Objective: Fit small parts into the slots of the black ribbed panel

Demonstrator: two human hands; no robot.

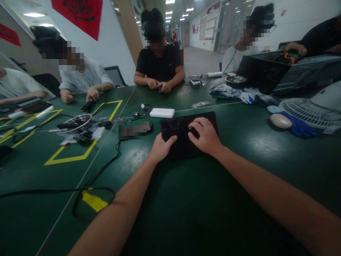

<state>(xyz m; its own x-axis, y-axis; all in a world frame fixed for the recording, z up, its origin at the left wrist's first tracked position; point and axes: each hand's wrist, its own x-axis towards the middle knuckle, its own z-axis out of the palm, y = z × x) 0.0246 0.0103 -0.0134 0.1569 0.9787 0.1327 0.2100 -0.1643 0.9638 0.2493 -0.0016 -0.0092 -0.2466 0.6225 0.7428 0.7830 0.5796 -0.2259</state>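
A black flat keyboard-like slab (183, 129) lies on the green table (202, 199) in front of me. My left hand (161, 147) grips its near left corner, thumb on top and fingers curled under the edge. My right hand (204, 137) rests on top of the slab, fingers bent and pinched round a small dark part that I cannot make out. A white rectangular power bank (162, 113) lies just beyond the slab.
A black cable with a yellow tag (93, 201) loops at the near left. A metal bowl with dark parts (77, 124) sits in a yellow-taped square. A white fan (311, 110), blue glove (299, 126) and laptops (263, 73) fill the right. Several people sit around the table.
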